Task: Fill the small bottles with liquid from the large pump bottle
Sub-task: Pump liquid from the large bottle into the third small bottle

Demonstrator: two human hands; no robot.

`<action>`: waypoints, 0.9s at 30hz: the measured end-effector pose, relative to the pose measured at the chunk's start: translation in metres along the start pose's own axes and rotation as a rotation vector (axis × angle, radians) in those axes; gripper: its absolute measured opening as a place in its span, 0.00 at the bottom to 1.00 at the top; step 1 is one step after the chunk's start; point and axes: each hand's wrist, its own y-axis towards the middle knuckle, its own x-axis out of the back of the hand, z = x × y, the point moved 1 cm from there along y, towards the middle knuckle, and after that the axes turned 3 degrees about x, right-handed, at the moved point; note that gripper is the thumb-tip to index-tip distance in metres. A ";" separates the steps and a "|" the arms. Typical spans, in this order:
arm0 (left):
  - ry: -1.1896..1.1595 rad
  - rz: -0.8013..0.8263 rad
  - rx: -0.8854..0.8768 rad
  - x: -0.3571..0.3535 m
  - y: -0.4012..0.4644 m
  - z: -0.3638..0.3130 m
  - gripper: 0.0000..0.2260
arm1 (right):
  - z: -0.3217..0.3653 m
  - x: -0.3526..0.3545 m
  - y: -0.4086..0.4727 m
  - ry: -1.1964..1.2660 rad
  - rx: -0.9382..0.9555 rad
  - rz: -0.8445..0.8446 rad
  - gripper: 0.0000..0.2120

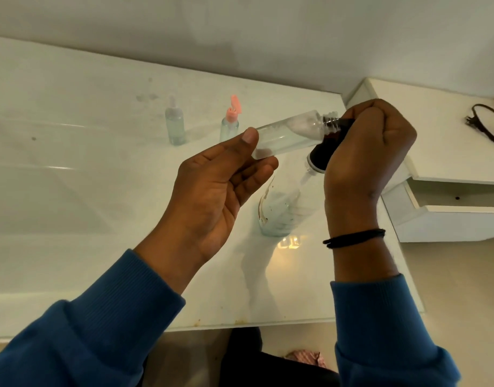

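We see a small clear cylindrical plastic bottle (289, 135), uncapped, threaded neck bare, with a little clear liquid and a whitish patch inside. It is held in the air above the glossy white tabletop (100, 191), long axis near horizontal and slightly tilted, neck pointing right and up toward the pump, base toward the left hand.

The left hand (212, 191) grips the base end, thumb on top and fingers curled loosely underneath, palm turned up. The right hand (363, 152) is closed in a fist round the black pump head (322, 152) of the large clear pump bottle (279, 210), which stands on the table right below (nozzle tip hidden by fingers; we cannot tell whether it touches the neck).

Further back, well apart from the hands, stand a small clear bottle with a clear spray cap (174, 122) and, near it, a small clear bottle with a pink flip cap open (230, 121). At right, a white drawer unit (447, 219) and a dark cable (486, 124) on it. Blue sleeves, black wristband (354, 238) on the right wrist.
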 end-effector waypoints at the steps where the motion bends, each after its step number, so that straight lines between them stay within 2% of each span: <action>1: -0.008 0.001 0.001 0.000 0.000 -0.001 0.14 | 0.000 -0.001 -0.002 0.010 -0.007 0.003 0.18; 7: -0.002 0.011 0.004 -0.001 0.000 0.000 0.14 | -0.002 0.004 0.008 -0.100 -0.036 -0.018 0.16; 12: -0.012 -0.001 0.004 0.001 0.001 0.000 0.14 | -0.007 -0.001 0.002 -0.094 0.032 -0.017 0.12; 18: 0.000 0.016 0.003 -0.001 0.001 0.000 0.14 | 0.001 0.002 0.012 -0.011 0.036 0.062 0.18; 27: -0.001 0.020 0.005 -0.001 0.001 0.000 0.15 | 0.003 0.002 0.012 0.004 0.015 0.049 0.18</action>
